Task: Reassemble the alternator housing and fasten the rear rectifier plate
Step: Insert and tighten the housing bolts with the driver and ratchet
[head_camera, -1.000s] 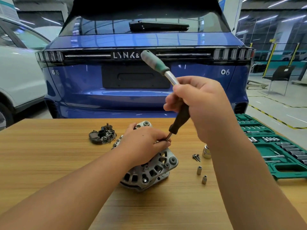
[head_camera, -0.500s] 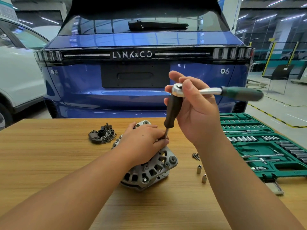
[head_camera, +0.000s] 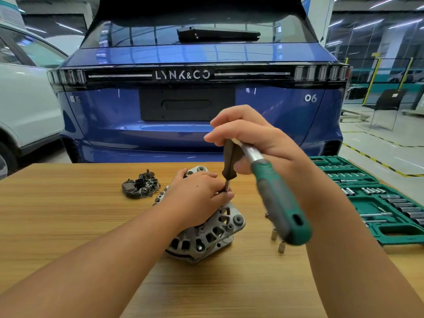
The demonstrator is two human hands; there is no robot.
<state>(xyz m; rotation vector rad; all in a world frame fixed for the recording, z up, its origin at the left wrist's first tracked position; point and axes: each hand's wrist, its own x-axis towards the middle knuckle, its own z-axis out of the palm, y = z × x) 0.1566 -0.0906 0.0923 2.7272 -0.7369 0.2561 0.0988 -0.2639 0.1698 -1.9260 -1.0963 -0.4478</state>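
Note:
The grey cast alternator housing [head_camera: 213,235] lies on the wooden table [head_camera: 68,226]. My left hand [head_camera: 197,193] rests on top of it, fingers pinched around the thin driver shaft [head_camera: 227,185] where it meets the housing. My right hand [head_camera: 254,143] grips the head of a ratchet with a green and grey handle [head_camera: 278,200], which sits on the dark driver handle [head_camera: 230,159] and points toward me and to the right. The black rectifier plate [head_camera: 140,187] lies apart on the table, left of the housing.
Two small sockets [head_camera: 277,241] stand on the table right of the housing, with loose screws partly hidden behind the ratchet handle. An open green socket case [head_camera: 376,203] fills the right side. A blue car [head_camera: 195,99] stands just beyond the table's far edge.
The ratchet handle has swung round from pointing up-left, to pointing right, to pointing toward me. My left hand and the housing have stayed in place.

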